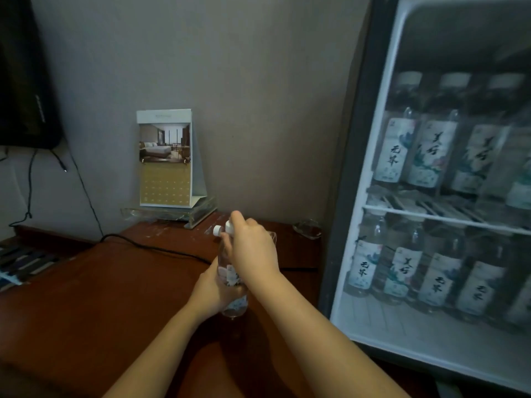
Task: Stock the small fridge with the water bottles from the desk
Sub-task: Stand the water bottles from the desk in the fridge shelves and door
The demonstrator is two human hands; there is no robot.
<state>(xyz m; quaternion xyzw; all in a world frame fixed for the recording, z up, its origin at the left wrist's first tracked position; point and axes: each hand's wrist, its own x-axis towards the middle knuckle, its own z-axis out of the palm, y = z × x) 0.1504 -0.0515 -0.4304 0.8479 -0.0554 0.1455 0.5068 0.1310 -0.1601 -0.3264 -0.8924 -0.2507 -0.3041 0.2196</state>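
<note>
Clear water bottles with white caps [217,230] and pale labels stand on the brown desk [115,282], just left of the small fridge [356,168]. Two caps show side by side, so at least two bottles are here. My left hand [212,288] grips the lower body of one bottle [235,304]. My right hand [253,248] is curled round the bottle tops from above. The fridge stands open, with a row of the same bottles [431,150] on its upper wire shelf [431,218] and another row [402,271] on its floor.
A desk calendar [166,159] on a clear acrylic stand [172,214] sits by the wall behind the bottles. A black cable [149,248] runs across the desk. A glass dish [307,228] lies by the fridge. A dark screen [23,81] hangs upper left.
</note>
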